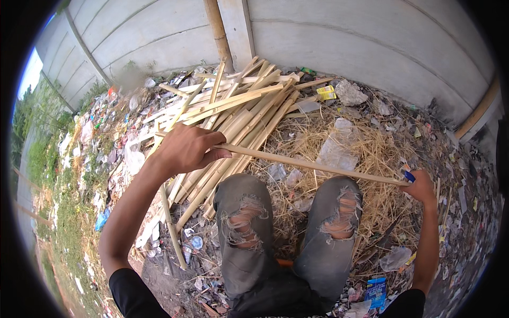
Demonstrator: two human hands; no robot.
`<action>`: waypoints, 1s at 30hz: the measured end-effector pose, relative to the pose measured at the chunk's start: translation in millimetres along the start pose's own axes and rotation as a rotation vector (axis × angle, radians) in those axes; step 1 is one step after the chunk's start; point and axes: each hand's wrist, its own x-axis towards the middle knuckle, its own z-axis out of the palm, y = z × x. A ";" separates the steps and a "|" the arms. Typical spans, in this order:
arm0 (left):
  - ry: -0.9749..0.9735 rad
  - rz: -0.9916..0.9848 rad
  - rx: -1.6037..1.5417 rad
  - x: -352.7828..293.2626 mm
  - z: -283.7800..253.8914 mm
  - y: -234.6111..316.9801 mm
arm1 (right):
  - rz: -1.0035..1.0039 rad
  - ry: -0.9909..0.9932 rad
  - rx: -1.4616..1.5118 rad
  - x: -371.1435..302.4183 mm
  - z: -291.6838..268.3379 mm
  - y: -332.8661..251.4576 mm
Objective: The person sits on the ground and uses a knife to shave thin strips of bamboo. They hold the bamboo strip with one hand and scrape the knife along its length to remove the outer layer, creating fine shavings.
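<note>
A long, pale bamboo strip stretches across in front of my knees, slanting down to the right. My left hand is closed around its left part, thumb along the near side. At the far right end, my right hand is closed, with a small blue object poking out beside the strip's tip. Fingers hide most of that blue object, so its kind is unclear. Beyond and beneath my left hand lies a loose pile of split bamboo strips.
Dry straw-like shavings cover the ground ahead of my right knee. A pale rock and a yellow packet lie near the grey panel wall. A bamboo pole leans there. Litter is scattered around; a blue packet lies at lower right.
</note>
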 end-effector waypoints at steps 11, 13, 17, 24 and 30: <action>0.076 -0.251 -0.701 -50.3 -7.7 -78.7 | 0.127 0.022 0.195 -22.4 -14.0 23.8; 0.076 -0.225 -0.890 -54.3 -6.3 -80.5 | 0.109 -0.056 0.158 -21.0 -11.6 33.1; 0.061 -0.268 -1.076 -54.8 -14.4 -73.3 | 0.098 -0.094 0.202 -21.2 -2.6 31.1; 0.121 -0.237 -1.271 -51.0 -12.7 -72.2 | 0.047 -0.123 0.118 -23.0 13.8 56.2; 0.332 -0.327 -1.163 -51.2 12.4 -71.5 | 0.267 0.005 0.286 -70.3 48.8 27.7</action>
